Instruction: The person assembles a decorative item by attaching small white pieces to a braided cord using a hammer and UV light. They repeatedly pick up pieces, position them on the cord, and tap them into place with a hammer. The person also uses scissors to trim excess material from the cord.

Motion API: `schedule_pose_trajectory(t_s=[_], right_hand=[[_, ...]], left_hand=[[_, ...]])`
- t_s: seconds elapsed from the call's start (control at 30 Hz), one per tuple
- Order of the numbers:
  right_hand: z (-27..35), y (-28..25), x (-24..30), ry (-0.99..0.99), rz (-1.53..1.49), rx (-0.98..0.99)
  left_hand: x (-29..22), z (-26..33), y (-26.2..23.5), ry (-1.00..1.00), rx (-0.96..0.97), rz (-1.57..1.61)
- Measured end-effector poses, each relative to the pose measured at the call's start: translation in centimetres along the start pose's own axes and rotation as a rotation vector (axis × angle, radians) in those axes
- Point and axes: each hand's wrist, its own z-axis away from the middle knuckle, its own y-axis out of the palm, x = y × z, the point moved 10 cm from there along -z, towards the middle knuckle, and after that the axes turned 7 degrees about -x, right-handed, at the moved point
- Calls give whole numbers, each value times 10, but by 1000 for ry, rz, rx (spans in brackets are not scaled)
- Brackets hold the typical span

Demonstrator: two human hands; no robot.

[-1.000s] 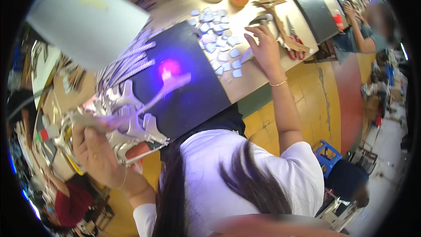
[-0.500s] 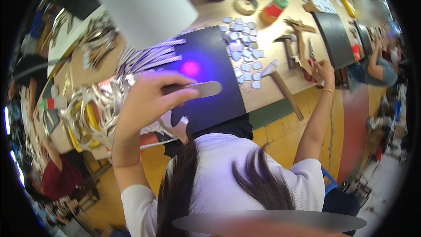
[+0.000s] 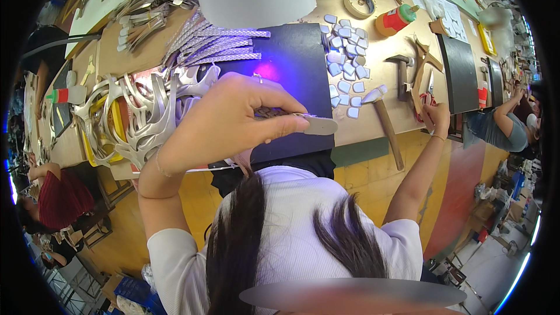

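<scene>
I am viewing the workbench [image 3: 373,134] from above, over the person's head and white shirt, which are covering the near edge of it.

Left hand [image 3: 224,119]: I am seeing it raised close to the camera, fingers pinched narrowly on a flat grey strip [image 3: 318,124] whose rounded end is sticking out to the right. The part of the strip inside the fingers is hidden, so I cannot tell its full length. The strip is hanging over the near edge of the black mat [image 3: 291,76], which is carrying a purple glow near its middle.

Right hand [image 3: 436,118]: it is reaching far right, at the bench's near edge, closing on red-handled scissors [image 3: 424,100]. The blades and most of the handles are too small and too covered to make out clearly.

Surroundings:
- Silver cut-out shapes [image 3: 146,114] are lying in a heap left of the mat, partly hidden behind the left hand.
- Patterned silver strips [image 3: 216,44] are fanning out at the far left of the mat.
- Small pale tiles [image 3: 345,58] are lying scattered just right of the mat.
- A hammer [image 3: 388,122] is lying beside them, its handle overhanging the near edge.
- A tape roll [image 3: 358,3] and a red glue bottle [image 3: 395,20] are standing further off.
- A large white object is cut off at the top edge.
- Another person [image 3: 501,128] is sitting at far right, blurred by the rim.
</scene>
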Motion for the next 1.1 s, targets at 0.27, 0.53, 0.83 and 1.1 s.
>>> schedule_pose_trajectory(t_s=[0.27,0.53,0.83,1.1], right_hand=[[21,-39,-12,136,-82,-490],[27,-92,-65,421,-675,-1154],[167,-105,186,-560,-1361,445],[324,-96,282,-709,-1046,1246]], left_hand=[[-17,6,3,172,-3,-35],[-25,12,3,254,4,-62],[-37,12,-2,465,-46,-178],[-15,12,-5,175,50,-117]])
